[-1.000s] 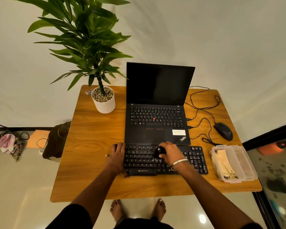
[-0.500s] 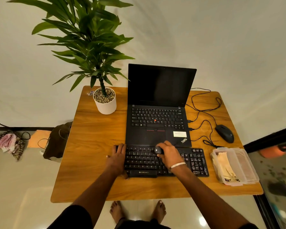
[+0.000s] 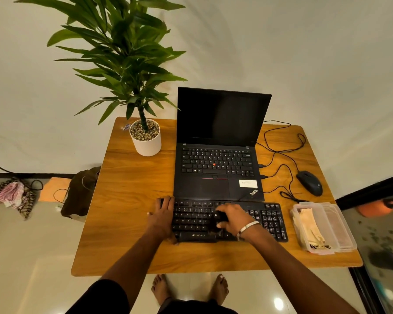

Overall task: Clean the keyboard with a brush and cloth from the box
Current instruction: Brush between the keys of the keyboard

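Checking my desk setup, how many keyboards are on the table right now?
2: the external keyboard at the front edge, under both hands, and the laptop's built-in one directly behind it. None appear hidden.

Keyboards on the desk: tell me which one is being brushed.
The separate black keyboard at the desk's near edge: the right hand holds a brush on it, the left hand steadies its end. The laptop behind goes untouched.
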